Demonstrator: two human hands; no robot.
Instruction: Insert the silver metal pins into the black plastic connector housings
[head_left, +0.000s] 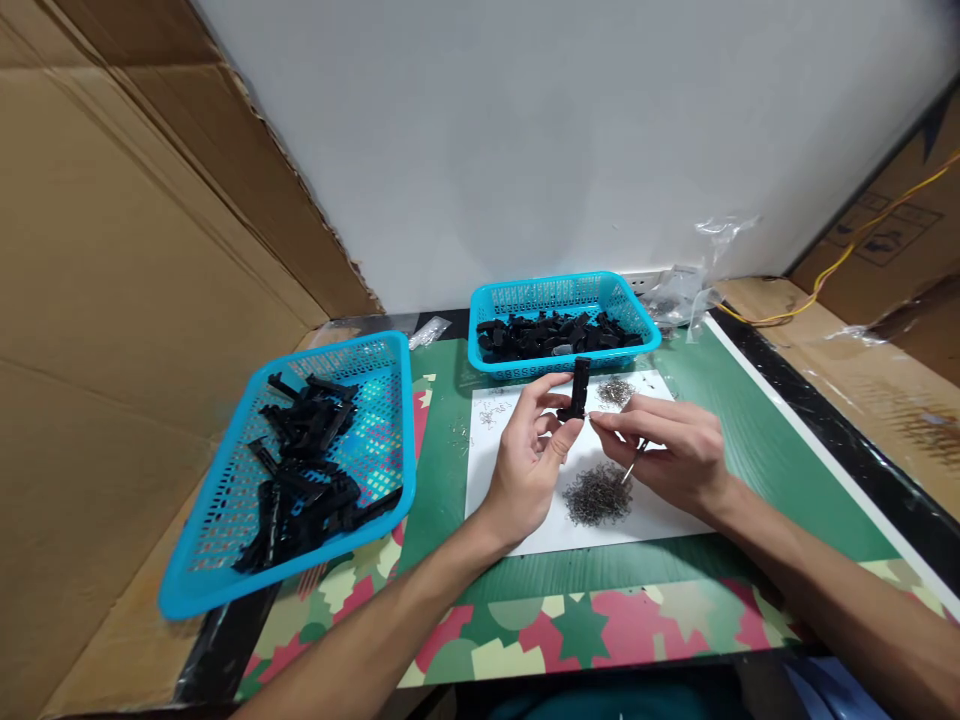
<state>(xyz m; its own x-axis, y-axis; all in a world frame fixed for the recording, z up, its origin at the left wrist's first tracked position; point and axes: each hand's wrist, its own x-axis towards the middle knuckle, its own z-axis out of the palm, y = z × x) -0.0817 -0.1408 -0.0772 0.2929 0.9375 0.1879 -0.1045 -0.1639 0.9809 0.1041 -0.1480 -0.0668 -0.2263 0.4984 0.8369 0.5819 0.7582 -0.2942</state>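
Note:
Upright in the fingers of my left hand (529, 460) is a long, narrow black plastic part (580, 388), gripped near its lower end. My right hand (671, 445) is closed, its thumb and fingertip pinched at the lower right side of that part; whatever tiny piece sits between them is too small to make out. A thin silver metal tool (636, 460) also sticks out from under the right fingers, pointing down. Below both hands, a pile of small metal springs or clips (598, 495) lies on a white sheet (517, 480).
A blue basket (409, 440) at left holds long black parts (307, 480). Another blue basket (487, 365) behind the hands contains smaller black pieces (551, 335). A smaller metal pile (616, 391) and scattered bits (491, 413) lie on the sheet. Clear plastic bags (679, 290) sit back right.

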